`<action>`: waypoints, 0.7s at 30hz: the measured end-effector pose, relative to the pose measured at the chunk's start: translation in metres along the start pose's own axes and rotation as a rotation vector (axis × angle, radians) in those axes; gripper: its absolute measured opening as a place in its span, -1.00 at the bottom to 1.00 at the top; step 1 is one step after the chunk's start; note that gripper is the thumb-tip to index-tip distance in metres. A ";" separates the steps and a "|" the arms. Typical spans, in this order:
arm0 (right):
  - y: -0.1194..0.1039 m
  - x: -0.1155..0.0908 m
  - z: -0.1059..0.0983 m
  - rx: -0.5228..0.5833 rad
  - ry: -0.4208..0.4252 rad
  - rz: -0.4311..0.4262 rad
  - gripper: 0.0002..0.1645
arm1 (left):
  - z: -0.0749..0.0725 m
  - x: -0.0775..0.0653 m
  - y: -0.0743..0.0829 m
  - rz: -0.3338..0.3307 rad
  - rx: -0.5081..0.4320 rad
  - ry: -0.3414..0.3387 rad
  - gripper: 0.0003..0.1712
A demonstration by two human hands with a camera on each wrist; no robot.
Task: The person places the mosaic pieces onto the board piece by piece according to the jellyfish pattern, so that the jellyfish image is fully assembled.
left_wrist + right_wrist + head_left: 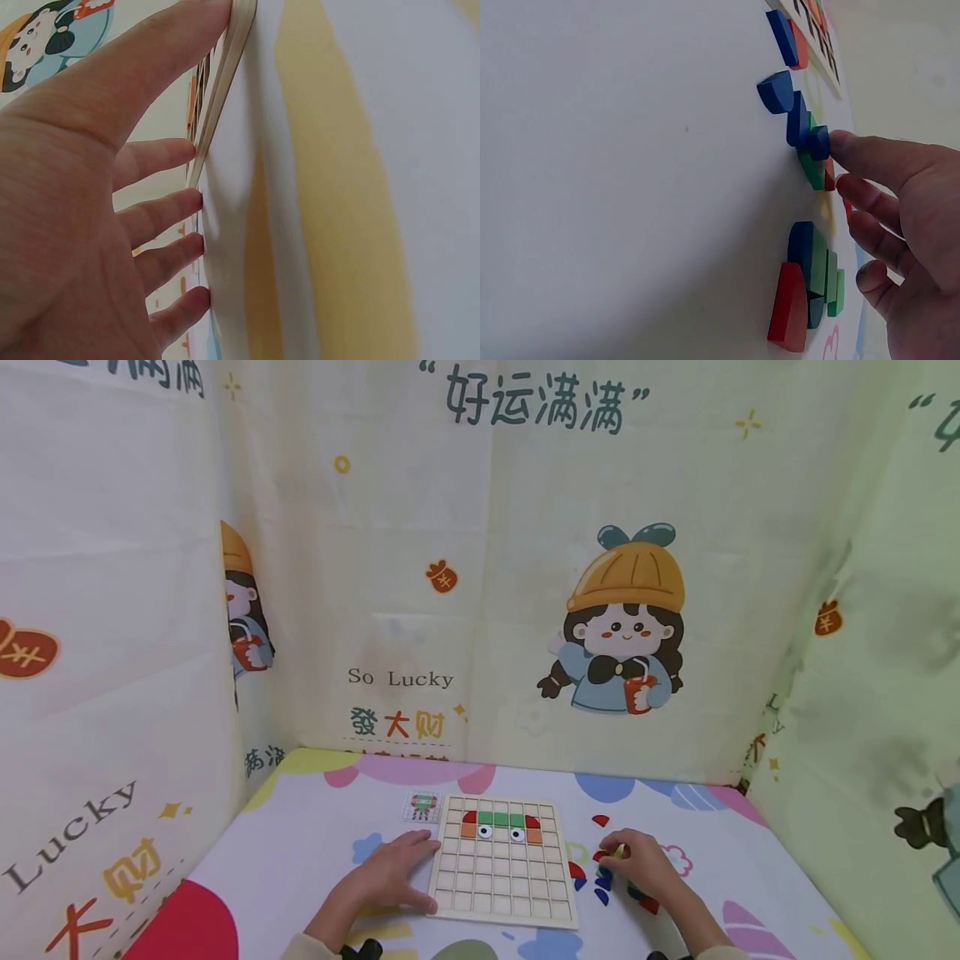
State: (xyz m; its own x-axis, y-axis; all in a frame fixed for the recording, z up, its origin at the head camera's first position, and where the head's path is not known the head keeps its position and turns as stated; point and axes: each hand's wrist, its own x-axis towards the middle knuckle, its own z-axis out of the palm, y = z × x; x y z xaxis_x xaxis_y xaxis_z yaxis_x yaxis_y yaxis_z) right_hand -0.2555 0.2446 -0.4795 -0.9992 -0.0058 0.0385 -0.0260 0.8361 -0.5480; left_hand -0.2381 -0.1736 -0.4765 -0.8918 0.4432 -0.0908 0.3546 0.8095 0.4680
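Observation:
A wooden grid board (501,885) lies on the table with a row of red and green pieces near its far end. Below that row are orange squares and two eye pieces (485,832). My left hand (390,870) spreads along the board's left side, thumb (202,22) at its edge. Over loose blocks to the right of the board, my right hand (643,864) reaches with thumb and fingers apart. Its thumb (847,146) is right at a small blue block (819,142); a green block (810,169) lies just beneath.
A small pattern card (422,807) lies beyond the left hand, beside the board. More blue, red and green blocks (787,307) cluster near the right hand. One red piece (601,820) sits farther back. Printed cloth walls (480,610) enclose the patterned table.

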 end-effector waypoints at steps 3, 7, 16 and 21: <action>0.001 0.002 0.001 -0.004 -0.009 -0.003 -0.82 | 0.000 0.000 -0.001 0.001 -0.005 0.004 0.08; 0.003 0.004 0.003 -0.013 -0.017 0.008 -0.82 | 0.000 0.000 -0.001 0.002 -0.001 -0.005 0.08; 0.005 0.004 0.001 -0.045 -0.006 0.011 -0.86 | -0.002 0.002 0.000 0.019 0.012 -0.003 0.10; 0.005 0.003 0.003 -0.052 -0.003 0.015 -0.85 | -0.002 0.002 0.000 0.016 0.004 -0.005 0.11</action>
State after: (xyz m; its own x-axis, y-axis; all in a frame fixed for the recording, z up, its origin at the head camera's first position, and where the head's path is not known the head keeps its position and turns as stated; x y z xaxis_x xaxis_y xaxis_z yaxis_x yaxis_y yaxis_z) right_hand -0.2590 0.2471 -0.4841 -0.9996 0.0052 0.0285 -0.0099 0.8633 -0.5046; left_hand -0.2403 -0.1738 -0.4745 -0.8846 0.4580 -0.0876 0.3700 0.8036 0.4662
